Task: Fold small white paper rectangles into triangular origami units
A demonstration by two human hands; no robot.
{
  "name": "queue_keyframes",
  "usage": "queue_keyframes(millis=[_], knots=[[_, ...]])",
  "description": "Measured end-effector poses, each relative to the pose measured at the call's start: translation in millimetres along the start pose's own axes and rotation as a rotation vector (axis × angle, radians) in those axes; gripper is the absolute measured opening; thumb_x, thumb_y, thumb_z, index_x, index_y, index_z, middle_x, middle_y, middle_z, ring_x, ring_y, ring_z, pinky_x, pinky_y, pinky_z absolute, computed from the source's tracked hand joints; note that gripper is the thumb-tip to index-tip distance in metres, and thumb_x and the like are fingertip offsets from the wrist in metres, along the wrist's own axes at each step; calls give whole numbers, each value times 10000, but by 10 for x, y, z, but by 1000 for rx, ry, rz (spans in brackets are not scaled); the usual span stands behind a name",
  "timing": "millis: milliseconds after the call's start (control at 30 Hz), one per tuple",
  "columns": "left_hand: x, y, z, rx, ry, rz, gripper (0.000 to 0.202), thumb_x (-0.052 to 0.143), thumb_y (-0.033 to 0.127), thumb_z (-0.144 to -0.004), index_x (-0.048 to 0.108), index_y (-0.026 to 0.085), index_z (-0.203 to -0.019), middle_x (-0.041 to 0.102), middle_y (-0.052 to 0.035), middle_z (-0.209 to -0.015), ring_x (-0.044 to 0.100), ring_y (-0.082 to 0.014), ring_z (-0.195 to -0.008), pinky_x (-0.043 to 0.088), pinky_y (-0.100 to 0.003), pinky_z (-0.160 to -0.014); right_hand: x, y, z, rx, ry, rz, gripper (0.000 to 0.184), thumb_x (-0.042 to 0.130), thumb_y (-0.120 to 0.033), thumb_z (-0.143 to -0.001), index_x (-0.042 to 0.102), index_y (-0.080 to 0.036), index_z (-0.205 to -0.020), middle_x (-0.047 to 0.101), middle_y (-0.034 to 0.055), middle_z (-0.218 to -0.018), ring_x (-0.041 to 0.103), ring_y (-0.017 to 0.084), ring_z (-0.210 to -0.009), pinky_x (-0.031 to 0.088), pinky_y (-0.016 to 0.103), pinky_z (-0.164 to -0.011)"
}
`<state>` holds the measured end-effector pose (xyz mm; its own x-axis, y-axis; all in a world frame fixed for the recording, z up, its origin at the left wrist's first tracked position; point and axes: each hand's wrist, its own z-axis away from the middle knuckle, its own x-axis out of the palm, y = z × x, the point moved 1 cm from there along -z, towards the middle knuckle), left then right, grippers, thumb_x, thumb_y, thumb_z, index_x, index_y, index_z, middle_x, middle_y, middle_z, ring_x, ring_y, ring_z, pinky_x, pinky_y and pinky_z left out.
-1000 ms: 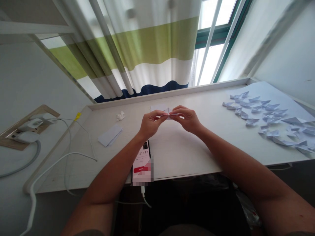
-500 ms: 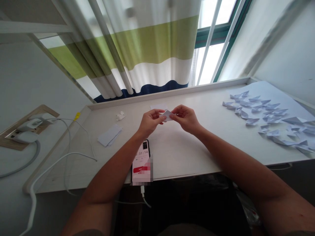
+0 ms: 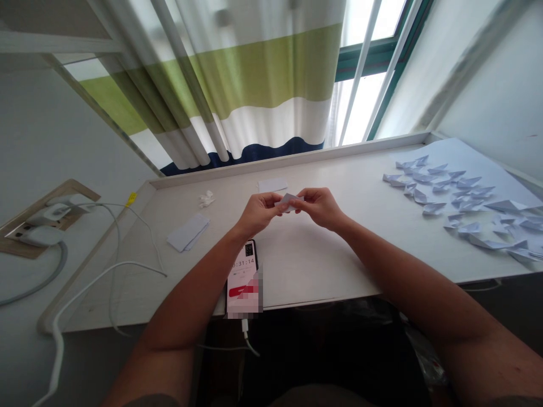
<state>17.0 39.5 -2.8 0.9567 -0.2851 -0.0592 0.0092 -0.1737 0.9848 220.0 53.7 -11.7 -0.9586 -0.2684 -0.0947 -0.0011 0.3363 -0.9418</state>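
A small piece of folded white paper, with a pointed top, is pinched between both hands above the middle of the desk. My left hand grips its left side, thumb in front and fingers behind. On the right side my right hand is closed on it in the same way. The fingers cover much of the paper's edges. Just behind the hands lies a flat white paper slip. A phone showing a timer lies below my left wrist, a cable plugged into it.
Several folded paper pieces stand on a white sheet at the right of the desk. To the left are stacked paper slips and a crumpled white scrap. White cables run from a wall socket.
Both hands have shifted slightly, and the fingers have closed further over the folded paper. My right hand sits a little lower, and more of the slip behind shows.
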Motion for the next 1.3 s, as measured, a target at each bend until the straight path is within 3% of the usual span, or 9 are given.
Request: queue_keyframes(millis=[200, 367, 667, 833, 967, 1100, 1233, 1300], knots=[[-5, 55, 24, 0, -49, -44, 402, 913, 512, -813, 848, 167, -1008, 817, -84, -913, 726, -190, -833, 550, -315, -737, 2, -54, 11, 42, -35, -45, 587, 920, -739, -690, 770, -171, -698, 763, 71, -686, 677, 180, -627, 554, 314, -604], [4, 33, 7, 29, 8, -14, 427, 933, 522, -779, 838, 156, -976, 811, -80, -900, 703, -174, -799, 549, -316, -742, 2, -45, 4, 58, -84, -73, 634, 866, -798, -720, 800, -169, -763, 792, 78, -752, 710, 185, -674, 613, 337, -676], [-6, 50, 30, -16, -84, -28, 423, 908, 528, -816, 802, 140, -945, 779, -79, -856, 670, -160, -749, 494, -299, -694, -12, 4, 13, 27, -70, 18, 621, 867, -785, -732, 768, -173, -686, 725, 56, -608, 652, 174, -580, 524, 308, -564], [9, 34, 0, 28, -14, -23, 439, 906, 567, -804, 780, 155, -888, 749, -53, -820, 618, -145, -725, 481, -306, -705, 56, 4, 13, 6, -97, -82, 587, 893, -758, -717, 783, -185, -784, 773, 57, -747, 678, 181, -673, 586, 337, -660], [12, -8, -12, 35, 15, -24, 457, 914, 594, -781, 755, 175, -874, 749, -47, -872, 618, -154, -781, 486, -309, -744, 80, -20, 29, -101, 5, -53, 507, 862, -710, -798, 739, -218, -810, 746, 40, -802, 686, 205, -764, 606, 379, -748], [13, 19, 21, 25, 203, -188, 479, 925, 603, -766, 723, 176, -841, 719, -49, -831, 612, -163, -772, 490, -314, -733, 47, -56, 58, -336, 193, 230, 324, 790, -535, -943, 705, -245, -826, 765, 80, -952, 720, 268, -935, 606, 466, -889], [66, 85, 46, -49, -23, 2, 499, 795, 663, -886, 796, 171, -971, 779, -108, -1004, 711, -223, -944, 566, -374, -859, 30, -26, 59, -543, 226, 488, 138, 778, -322, -957, 697, -264, -861, 778, 107, -1169, 698, 354, -1216, 548, 582, -1060], [74, 93, 45, -23, -59, 80, 469, 805, 632, -894, 812, 187, -1042, 786, -105, -1094, 720, -233, -1035, 579, -388, -921, 41, 10, 54, -602, 188, 584, 69, 776, -277, -960, 725, -276, -913, 764, 97, -1255, 663, 366, -1308, 494, 624, -1147]])
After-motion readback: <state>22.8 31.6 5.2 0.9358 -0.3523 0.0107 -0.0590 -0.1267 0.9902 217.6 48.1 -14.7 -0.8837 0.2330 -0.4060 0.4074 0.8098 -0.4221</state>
